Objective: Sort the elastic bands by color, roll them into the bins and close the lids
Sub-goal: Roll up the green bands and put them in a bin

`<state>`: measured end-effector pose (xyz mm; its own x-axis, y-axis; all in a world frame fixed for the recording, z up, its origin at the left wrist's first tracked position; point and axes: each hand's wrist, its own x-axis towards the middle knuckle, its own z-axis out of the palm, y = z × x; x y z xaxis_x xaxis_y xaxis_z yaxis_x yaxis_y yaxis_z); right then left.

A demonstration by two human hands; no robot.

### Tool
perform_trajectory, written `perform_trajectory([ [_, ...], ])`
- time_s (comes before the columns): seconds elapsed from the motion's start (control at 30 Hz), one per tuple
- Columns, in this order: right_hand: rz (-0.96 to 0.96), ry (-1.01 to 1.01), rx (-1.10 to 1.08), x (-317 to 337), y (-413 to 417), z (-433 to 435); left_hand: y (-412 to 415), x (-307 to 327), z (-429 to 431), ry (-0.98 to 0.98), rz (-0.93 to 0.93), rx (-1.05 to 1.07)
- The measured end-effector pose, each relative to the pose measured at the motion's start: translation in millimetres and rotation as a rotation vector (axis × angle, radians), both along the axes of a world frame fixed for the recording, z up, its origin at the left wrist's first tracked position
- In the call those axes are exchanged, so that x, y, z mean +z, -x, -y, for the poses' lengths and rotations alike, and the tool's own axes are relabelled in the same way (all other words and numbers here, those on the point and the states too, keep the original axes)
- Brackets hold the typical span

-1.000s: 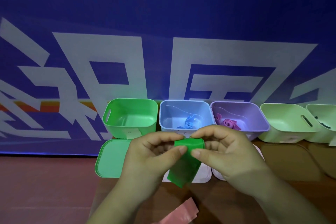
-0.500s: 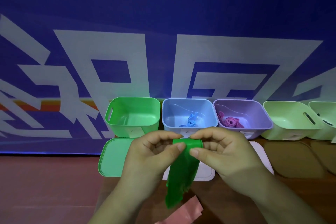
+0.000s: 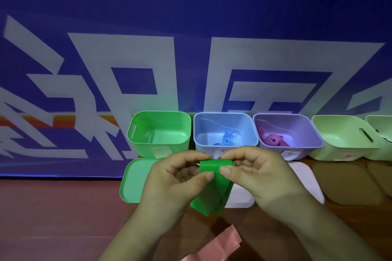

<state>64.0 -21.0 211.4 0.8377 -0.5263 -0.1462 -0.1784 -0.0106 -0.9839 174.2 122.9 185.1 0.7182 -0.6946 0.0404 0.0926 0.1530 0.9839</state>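
At the far left of the row, an open bright-green plastic bin is seen with nothing visible inside. Its matching green lid is laid flat on the worktop just in front of it, presumably so that the mouth is kept free until a roll is dropped in. Just right of that lid, the left hand is raised above the worktop, with thumb and curled fingers pinched on the upper end of a flat green elastic band. The band's top edge is turned over between both hands, and its loose tail is left hanging towards the worktop. This hold is judged to serve the rolling, the tail being kept free to be wound in. A flat pink elastic band is left lying on the worktop below, apparently waiting its turn. The right hand mirrors the left, its thumb and fingertips closed on the band's other top corner. Behind the hands, a pale-blue plastic bin is already filled with a rolled blue band. Beside it, a lilac plastic bin is filled with a coiled magenta band. Both are uncovered, so lid closing is judged to be not yet done. Farthest right, two pale-green plastic bins are set tilted; whether anything lies in them cannot be told.
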Motion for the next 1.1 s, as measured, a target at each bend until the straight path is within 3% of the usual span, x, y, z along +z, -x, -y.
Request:
perform_trajectory([
  [0.57,-0.031,0.042,0.052,-2,13,1,15,0,4,0.016,0.022,-0.013],
  [0.83,0.059,0.008,0.015,3,32,5,29,10,12,0.001,0.026,0.021],
  [1.1,0.127,0.197,-0.026,6,59,15,55,25,26,-0.103,0.118,0.042],
])
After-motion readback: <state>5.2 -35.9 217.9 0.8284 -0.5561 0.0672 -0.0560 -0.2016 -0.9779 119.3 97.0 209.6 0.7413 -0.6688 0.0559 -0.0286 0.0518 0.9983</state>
